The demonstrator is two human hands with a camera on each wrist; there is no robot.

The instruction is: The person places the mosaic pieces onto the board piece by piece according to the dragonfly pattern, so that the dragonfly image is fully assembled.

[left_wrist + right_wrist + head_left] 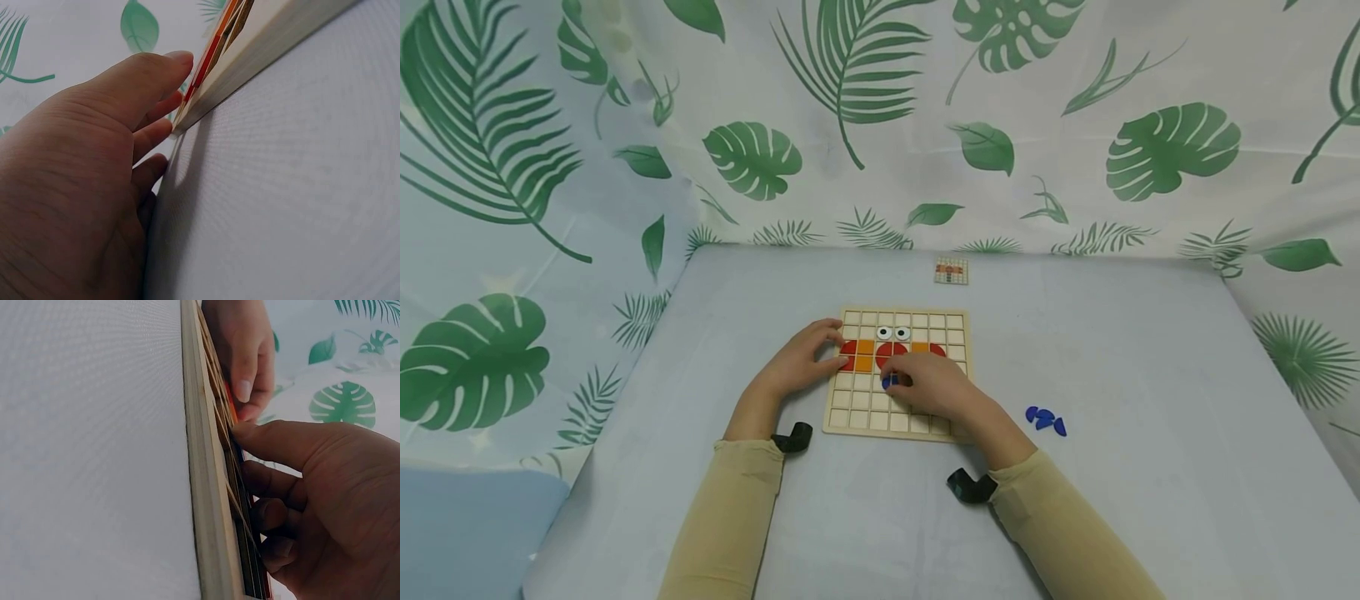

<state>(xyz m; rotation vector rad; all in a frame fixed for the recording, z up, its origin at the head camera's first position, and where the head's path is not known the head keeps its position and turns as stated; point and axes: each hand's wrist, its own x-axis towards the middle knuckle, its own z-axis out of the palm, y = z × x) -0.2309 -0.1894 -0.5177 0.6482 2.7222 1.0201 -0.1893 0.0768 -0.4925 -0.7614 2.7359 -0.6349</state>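
Note:
A square wooden grid board (860, 419) lies on the table with red tiles (848, 347), orange tiles (864, 363) and two white eye discs (902, 333) in its cells. My left hand (801, 358) rests at the board's left edge, thumb by the red tiles and fingers extended; in the left wrist view the left hand (94, 144) reaches the rim. Below the central red tiles, my right hand (934, 385) pinches a small blue piece (886, 382) low over the grid. From the right wrist, the right hand (331, 481) hides most of that piece.
Several loose blue pieces (1044, 422) lie on the table right of the board. A small patterned card (951, 271) is beyond the board's far edge. Leaf-printed cloth (880, 125) hangs behind the table (1150, 400) and along its sides.

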